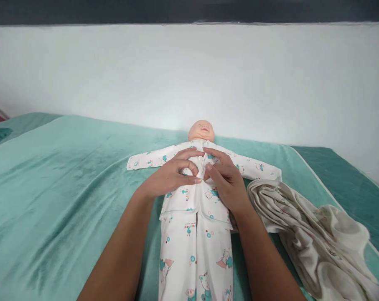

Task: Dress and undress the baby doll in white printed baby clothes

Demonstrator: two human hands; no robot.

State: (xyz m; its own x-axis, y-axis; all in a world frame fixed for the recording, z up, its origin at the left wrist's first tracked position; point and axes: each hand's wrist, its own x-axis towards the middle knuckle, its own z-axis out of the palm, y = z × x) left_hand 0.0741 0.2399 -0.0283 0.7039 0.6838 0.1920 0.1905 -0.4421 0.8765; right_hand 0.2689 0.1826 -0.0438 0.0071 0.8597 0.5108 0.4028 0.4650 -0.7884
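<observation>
Doll: supine on a teal blanket, head near the far edge, legs running toward the near edge; this lengthwise lay presumably brings the chest within reach of both hands.
Printed top: thin, smooth, white cloth with teal and pinkish figures; its hem overlaps the trousers.
Sleeves: stretched toward the blanket's left and right edges, probably so that the front lies flat; the cuffs look flat, with no doll hands visible.
Front seam: runs down the chest between the hands; one small, round, pale button shows above the fingertips.
Left hand: on the chest, thumb and bent forefinger near each other at the seam, the other fingers reaching higher; likely steadying the cloth. Whether these tips clamp it cannot be told.
Right hand: opposite, thumb and forefinger drawn close at the seam; whether cloth lies pinched between them cannot be told.
Cloth heap: off-white, soft, rumpled in long folds, lying beside the right forearm toward the blanket's near right corner, apparently set aside from the chest.
Blanket surface: plush, with shallow creases left of the doll.
</observation>
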